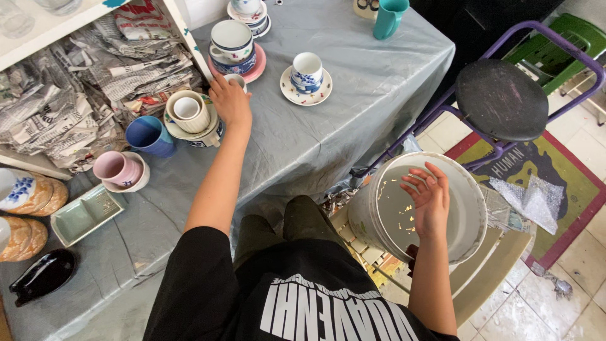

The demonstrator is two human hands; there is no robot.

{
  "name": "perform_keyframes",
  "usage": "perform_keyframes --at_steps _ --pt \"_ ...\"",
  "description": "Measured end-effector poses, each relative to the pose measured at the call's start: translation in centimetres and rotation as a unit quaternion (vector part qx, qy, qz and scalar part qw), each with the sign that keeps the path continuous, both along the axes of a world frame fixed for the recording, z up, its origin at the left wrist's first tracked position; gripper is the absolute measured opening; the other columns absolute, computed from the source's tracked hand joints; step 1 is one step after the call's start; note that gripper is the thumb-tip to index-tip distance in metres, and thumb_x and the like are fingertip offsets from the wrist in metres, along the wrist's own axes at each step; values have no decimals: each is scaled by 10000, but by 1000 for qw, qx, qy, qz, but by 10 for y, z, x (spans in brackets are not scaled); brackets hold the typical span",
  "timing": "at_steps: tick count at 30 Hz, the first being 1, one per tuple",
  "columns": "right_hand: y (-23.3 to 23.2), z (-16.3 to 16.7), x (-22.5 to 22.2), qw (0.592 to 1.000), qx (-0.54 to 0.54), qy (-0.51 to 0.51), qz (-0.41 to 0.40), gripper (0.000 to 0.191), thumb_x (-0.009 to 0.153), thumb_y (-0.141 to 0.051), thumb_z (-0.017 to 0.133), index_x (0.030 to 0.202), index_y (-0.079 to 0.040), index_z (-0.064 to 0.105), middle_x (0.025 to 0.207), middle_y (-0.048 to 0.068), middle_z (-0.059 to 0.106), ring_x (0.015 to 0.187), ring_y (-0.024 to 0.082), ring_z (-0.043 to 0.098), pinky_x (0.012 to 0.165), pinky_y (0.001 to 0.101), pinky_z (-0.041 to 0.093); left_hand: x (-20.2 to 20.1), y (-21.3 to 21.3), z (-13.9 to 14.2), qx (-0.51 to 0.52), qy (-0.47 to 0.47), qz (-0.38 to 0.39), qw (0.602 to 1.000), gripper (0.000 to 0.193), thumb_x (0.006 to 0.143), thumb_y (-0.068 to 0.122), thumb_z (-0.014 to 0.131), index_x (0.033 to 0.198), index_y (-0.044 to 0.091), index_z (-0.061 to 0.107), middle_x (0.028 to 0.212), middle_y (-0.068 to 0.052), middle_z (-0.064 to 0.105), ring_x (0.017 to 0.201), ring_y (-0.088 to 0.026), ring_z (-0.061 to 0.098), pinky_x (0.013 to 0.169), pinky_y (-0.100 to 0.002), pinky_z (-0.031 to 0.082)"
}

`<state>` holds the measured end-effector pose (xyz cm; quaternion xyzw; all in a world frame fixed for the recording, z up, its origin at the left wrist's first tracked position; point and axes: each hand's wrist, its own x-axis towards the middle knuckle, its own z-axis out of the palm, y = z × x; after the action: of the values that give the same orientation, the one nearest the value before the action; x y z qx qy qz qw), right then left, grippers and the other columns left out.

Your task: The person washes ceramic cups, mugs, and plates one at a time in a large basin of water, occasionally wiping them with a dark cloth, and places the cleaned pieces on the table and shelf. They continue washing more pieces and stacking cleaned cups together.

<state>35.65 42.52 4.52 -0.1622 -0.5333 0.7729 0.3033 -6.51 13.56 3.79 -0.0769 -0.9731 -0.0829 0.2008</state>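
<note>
My left hand (230, 101) reaches across the grey-covered table (353, 95) and closes around a small white cup (238, 79), mostly hidden under my fingers. Beside it stands a stack of cream cups on a saucer (188, 113). Behind it is a blue-banded cup stack on a pink saucer (232, 47). My right hand (429, 199) hovers open, fingers spread, over a white bucket (470, 221) with pale flecks inside; it holds nothing.
A blue-patterned cup on a saucer (307, 74), a blue mug (148, 136), a pink cup (118, 169), a pale green dish (85, 213) and a teal jug (389, 16) stand on the table. Crumpled newspaper (82, 82) fills the shelf at left. A purple stool (502, 98) stands at right.
</note>
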Motion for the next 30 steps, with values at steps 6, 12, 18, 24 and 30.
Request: perform_keyframes --at_steps 6,12,18,24,30 --pt "18 -11 22 998 17 -17 -64 362 1081 -206 493 1413 -64 486 1240 136 634 1094 281 651 959 455 543 32 35 12 35 131 -153 979 1112 679 460 909 1495 -49 350 1497 -307 386 1425 -491 321 1152 -593 258" --pt "23 -24 42 995 -1 -22 -96 349 1080 -224 510 1391 -67 498 1230 137 639 1076 278 653 951 455 547 20 110 19 266 -43 -286 920 1105 752 494 928 1516 -31 326 1472 -258 483 1389 -419 442 1151 -511 364" --pt "35 -38 67 991 -17 -27 -129 349 1061 -210 510 1378 -65 509 1223 140 641 1074 288 662 943 457 555 5 134 18 289 -75 -205 932 1087 635 484 975 1443 7 427 1419 -181 561 1303 -345 539 1027 -481 462" --pt "47 -53 83 991 -27 -24 -132 340 1071 -205 492 1378 -60 504 1223 143 643 1074 294 662 943 452 551 1 130 26 332 -15 -249 910 952 682 327 993 1431 23 491 1384 -184 592 1296 -366 557 1085 -444 468" --pt "45 -48 72 992 -21 -33 -123 353 1073 -212 499 1393 -64 490 1221 151 644 1080 309 665 945 460 555 57 124 57 341 71 -425 836 918 736 152 961 1494 42 454 1443 -191 547 1353 -383 509 1144 -467 446"
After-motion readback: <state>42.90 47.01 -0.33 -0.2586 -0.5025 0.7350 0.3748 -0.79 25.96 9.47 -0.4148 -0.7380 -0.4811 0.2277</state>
